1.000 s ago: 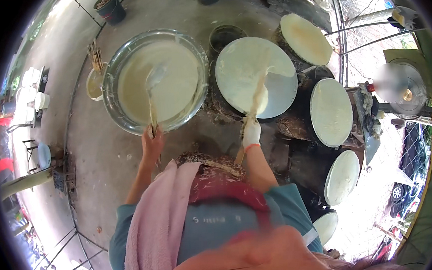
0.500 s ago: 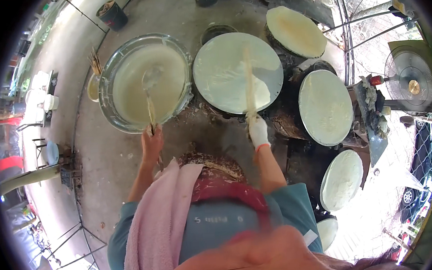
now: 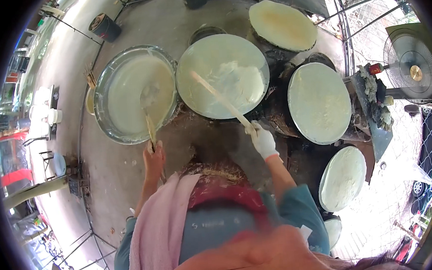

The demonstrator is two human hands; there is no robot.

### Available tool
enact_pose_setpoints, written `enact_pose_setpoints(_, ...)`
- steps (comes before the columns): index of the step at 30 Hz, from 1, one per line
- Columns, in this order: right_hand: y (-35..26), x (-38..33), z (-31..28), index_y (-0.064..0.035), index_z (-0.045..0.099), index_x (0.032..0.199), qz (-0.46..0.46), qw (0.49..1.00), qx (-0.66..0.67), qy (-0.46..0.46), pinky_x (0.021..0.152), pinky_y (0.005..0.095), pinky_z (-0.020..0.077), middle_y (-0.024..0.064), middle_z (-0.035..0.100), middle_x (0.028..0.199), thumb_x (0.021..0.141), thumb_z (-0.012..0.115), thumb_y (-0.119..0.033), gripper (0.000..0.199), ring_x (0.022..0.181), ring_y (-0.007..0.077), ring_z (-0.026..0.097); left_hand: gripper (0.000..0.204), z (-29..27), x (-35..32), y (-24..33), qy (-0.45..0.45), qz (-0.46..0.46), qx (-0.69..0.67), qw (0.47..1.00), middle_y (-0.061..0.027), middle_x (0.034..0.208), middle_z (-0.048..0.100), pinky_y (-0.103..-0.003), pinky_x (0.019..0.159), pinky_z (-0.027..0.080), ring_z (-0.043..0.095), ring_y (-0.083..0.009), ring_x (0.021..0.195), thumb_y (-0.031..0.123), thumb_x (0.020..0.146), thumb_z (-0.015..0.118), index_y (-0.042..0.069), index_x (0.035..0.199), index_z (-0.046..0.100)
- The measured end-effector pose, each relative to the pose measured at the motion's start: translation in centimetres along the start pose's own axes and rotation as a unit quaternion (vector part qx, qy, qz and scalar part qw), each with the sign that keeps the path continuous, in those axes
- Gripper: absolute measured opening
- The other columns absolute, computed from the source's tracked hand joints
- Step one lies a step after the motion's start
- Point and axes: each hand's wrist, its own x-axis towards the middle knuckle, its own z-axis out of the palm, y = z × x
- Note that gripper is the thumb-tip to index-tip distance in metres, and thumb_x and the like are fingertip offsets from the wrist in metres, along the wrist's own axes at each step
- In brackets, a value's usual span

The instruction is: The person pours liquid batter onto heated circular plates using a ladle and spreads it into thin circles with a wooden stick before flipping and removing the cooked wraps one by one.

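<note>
Two hands: both closed on long wooden tools.
Left hand (image 3: 153,158): bare, grip wrapped around the near end of a ladle (image 3: 148,114), whose bowl rests in the batter.
Right hand (image 3: 264,141): gloved in white, grip clamped on the near end of a flat wooden stick (image 3: 220,99), which slants toward 10 o'clock over the steamer.
Batter basin (image 3: 105,80): wide metal bowl at 11 o'clock, filled with pale liquid; likely heavy and sloshy.
Steamer cloth (image 3: 206,61): round, taut, at 12 o'clock, with a thin wet sheet (image 3: 240,81) of white batter lying on it.
Handling of sheet: I judge it soft, damp, clingy and easily torn; best lifted at its edge with the stick, not pinched.
Stick: light, stiff, held well back from the hot surface.
Other rounds: pale discs (image 3: 319,101) at 2 and 4 o'clock, well apart from both hands.
</note>
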Motion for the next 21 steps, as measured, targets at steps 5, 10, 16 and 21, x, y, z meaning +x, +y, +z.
enact_pose_setpoints(5, 1.2, 7.1, -5.1, -0.0067, 0.041, 0.133, 0.041, 0.992, -0.098, 0.063, 0.063, 0.0517, 0.0478, 0.0257, 0.063, 0.079, 0.094, 0.036, -0.038, 0.051, 0.072, 0.0415, 0.062, 0.016, -0.4, 0.0, -1.3, 0.006, 0.004, 0.021, 1.0, 0.0021, 0.056, 0.043, -0.022, 0.038, 0.03, 0.038, -0.0068, 0.043, 0.011, 0.09, 0.053, 0.007, 0.077, 0.046)
enact_pose_setpoints(10, -3.7, 17.7, -7.9, -0.0054, 0.05, 0.12, 0.077, 0.982, -0.126, 0.116, 0.068, 0.0466, 0.0519, 0.0205, 0.066, 0.085, 0.086, 0.049, -0.044, 0.051, 0.08, 0.0377, 0.065, 0.018, 0.7, -0.6, -0.9, 0.016, 0.024, 0.1, 0.995, -0.0004, 0.05, 0.043, -0.025, 0.036, 0.03, 0.039, -0.0097, 0.037, 0.014, 0.09, 0.052, 0.005, 0.076, 0.047)
enact_pose_setpoints(16, -9.0, 5.2, -4.3, -0.0043, 0.044, 0.134, -0.045, 0.979, 0.195, 0.03, 0.089, 0.0286, 0.0437, 0.0211, 0.06, 0.116, 0.082, 0.066, -0.022, 0.059, 0.102, 0.0192, 0.06, 0.017, 1.5, -1.1, -0.7, 0.011, 0.028, 0.094, 0.995, -0.0007, 0.051, 0.044, -0.026, 0.034, 0.03, 0.04, -0.01, 0.036, 0.015, 0.09, 0.052, 0.005, 0.077, 0.047)
enact_pose_setpoints(21, -1.5, -3.0, -0.1, -0.0107, 0.058, 0.119, 0.221, 0.783, 0.574, 0.092, 0.043, 0.017, 0.0336, -0.0074, 0.05, 0.066, 0.089, 0.061, -0.019, 0.031, 0.049, 0.0027, 0.044, 0.018, 4.7, -0.4, 1.1, -0.025, 0.028, 0.081, 0.996, 0.0003, 0.052, 0.042, -0.025, 0.032, 0.028, 0.038, -0.0097, 0.035, 0.015, 0.09, 0.053, 0.006, 0.076, 0.046)
